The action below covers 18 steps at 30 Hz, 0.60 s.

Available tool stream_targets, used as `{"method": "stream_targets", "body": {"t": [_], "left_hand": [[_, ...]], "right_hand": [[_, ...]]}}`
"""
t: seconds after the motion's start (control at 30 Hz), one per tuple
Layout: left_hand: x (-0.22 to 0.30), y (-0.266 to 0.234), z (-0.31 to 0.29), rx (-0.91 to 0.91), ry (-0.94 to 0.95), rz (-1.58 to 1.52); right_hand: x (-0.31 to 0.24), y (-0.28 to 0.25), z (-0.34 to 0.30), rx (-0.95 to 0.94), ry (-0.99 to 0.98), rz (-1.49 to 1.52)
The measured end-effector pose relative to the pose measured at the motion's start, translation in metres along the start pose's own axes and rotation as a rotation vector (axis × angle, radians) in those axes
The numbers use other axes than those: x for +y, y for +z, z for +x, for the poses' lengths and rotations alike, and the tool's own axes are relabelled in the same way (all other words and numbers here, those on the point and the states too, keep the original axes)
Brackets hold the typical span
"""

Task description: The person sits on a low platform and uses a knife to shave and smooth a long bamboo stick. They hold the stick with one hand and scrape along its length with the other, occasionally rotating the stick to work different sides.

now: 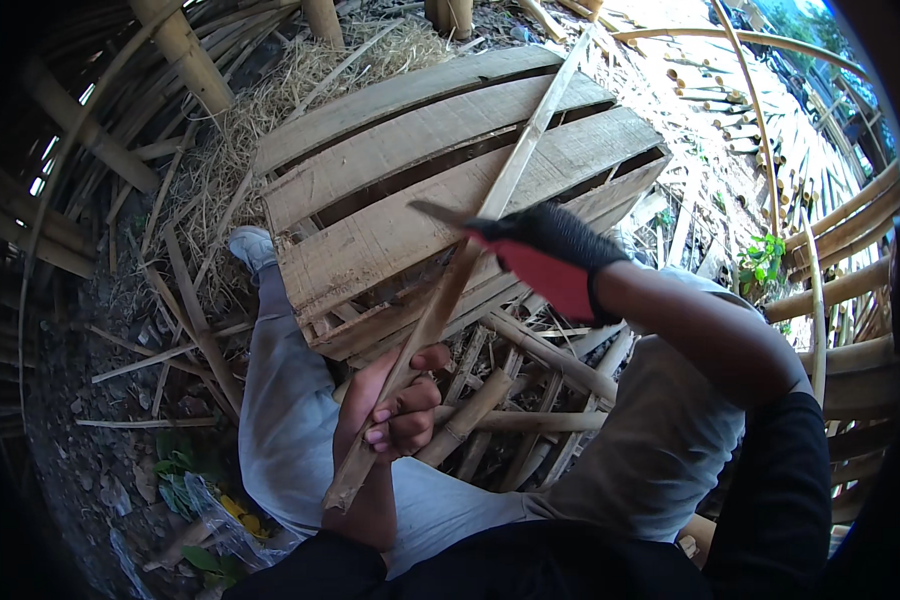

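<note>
A long split bamboo strip (530, 135) slants from my lap up across a slatted wooden crate (370, 265) and past its far edge. My bare left hand (410, 400) is closed round the strip's near part, its fingers wrapped over it, with the strip's end sticking out below. My right hand (560, 255), in a black and red glove, grips a knife (440, 212). The knife's handle is hidden in the glove. Its blade points left and lies across the strip, over the crate's near slat.
Bamboo poles (545, 350) lie crisscrossed between my legs, below the crate. Dry shavings (205, 200) heap up behind and left of it. Several cut bamboo pieces (735, 110) are spread at the far right. Clear plastic wrapping (235, 515) lies at lower left, and upright poles (185, 55) stand behind.
</note>
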State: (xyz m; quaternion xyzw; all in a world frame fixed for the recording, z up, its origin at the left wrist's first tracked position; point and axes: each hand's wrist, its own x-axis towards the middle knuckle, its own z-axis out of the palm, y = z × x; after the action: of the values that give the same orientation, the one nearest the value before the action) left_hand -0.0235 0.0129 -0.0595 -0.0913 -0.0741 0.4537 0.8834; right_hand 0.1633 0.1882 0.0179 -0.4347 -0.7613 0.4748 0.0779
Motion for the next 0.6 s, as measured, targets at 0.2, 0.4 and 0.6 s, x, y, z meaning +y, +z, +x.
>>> {"method": "stream_targets", "body": {"t": [0.2,0.4,0.6], "left_hand": [[0.0,-0.003,-0.001,-0.019,0.011,-0.002],[-0.002,-0.005,-0.002,-0.036,0.022,-0.028],[-0.002,-0.003,-0.002,0.011,0.009,-0.021]], "right_hand": [[-0.03,-0.019,0.011,-0.005,0.163,-0.442],[-0.021,-0.008,0.008,-0.003,-0.042,-0.423],[-0.022,-0.004,-0.005,-0.056,0.016,-0.325]]}}
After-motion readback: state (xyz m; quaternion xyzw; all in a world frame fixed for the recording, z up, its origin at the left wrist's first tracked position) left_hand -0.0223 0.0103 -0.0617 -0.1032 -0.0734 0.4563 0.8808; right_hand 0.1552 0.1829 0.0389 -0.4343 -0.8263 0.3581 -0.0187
